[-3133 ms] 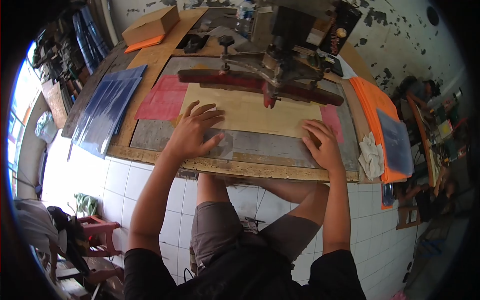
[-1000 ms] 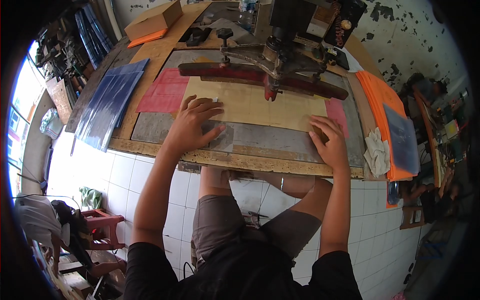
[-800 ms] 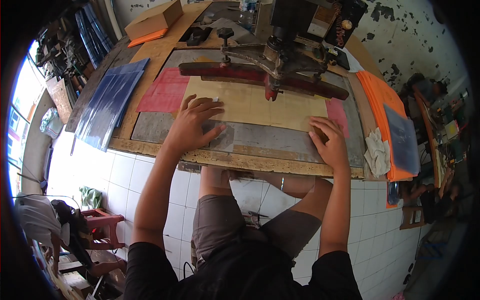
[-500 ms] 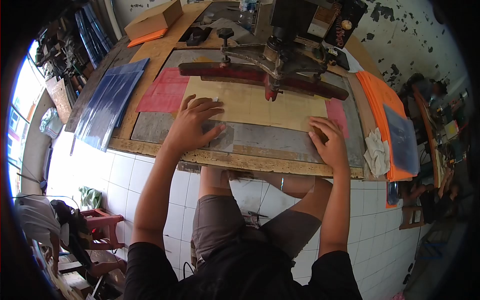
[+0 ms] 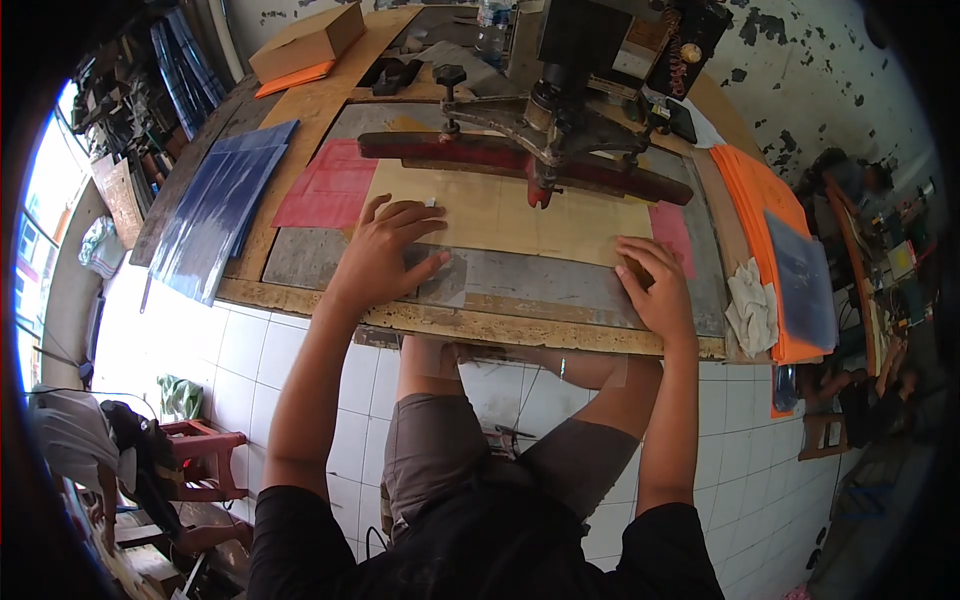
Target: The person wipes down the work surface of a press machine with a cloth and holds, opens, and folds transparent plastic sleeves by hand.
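A pale yellow sheet (image 5: 500,222) lies across the grey metal plate (image 5: 515,280), under the long red-and-dark bar (image 5: 460,150) of a press. My left hand (image 5: 388,248) rests on the sheet's left front part, its fingers spread and its thumb stretched out over the plate. At the right front corner of the sheet is my right hand (image 5: 655,285), its fingers bent and touching the edge, with a gap to the thumb. Pink-red pieces (image 5: 322,187) show at both ends of the sheet. The bar hides part of the sheet's back.
Blue plastic covers (image 5: 222,205) lie at the left. Orange folders (image 5: 765,195) and a white rag (image 5: 750,308) are at the right. A cardboard box (image 5: 308,42) stands at the back left. The table's wooden front edge (image 5: 470,325) runs above my lap. Other people sit at both sides.
Both hands stay almost still at the sheet. The view shifts very slightly; the bar and sheet look nearly the same as before.
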{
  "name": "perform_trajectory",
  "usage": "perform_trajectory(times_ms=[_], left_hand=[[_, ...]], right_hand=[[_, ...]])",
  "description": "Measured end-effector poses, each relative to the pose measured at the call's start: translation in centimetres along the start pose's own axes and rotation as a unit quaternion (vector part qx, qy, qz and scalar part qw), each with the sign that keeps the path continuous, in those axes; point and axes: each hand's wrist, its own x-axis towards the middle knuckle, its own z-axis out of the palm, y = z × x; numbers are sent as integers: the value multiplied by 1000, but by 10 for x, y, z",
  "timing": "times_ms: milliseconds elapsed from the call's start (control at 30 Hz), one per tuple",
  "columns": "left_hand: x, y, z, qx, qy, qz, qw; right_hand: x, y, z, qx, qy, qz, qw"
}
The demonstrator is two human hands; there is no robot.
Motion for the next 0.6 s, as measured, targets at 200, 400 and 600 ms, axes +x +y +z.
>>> perform_trajectory(times_ms=[200,400,600], left_hand=[[1,1,0,5,0,-1,1000],[1,3,-2,-3,1,-5,1000],[2,2,-1,0,-3,-9,1000]], right_hand=[[0,-1,-1,0,-3,6,1000],[0,-3,-1,1,-4,13,1000],[0,-2,0,6,-4,22,1000]])
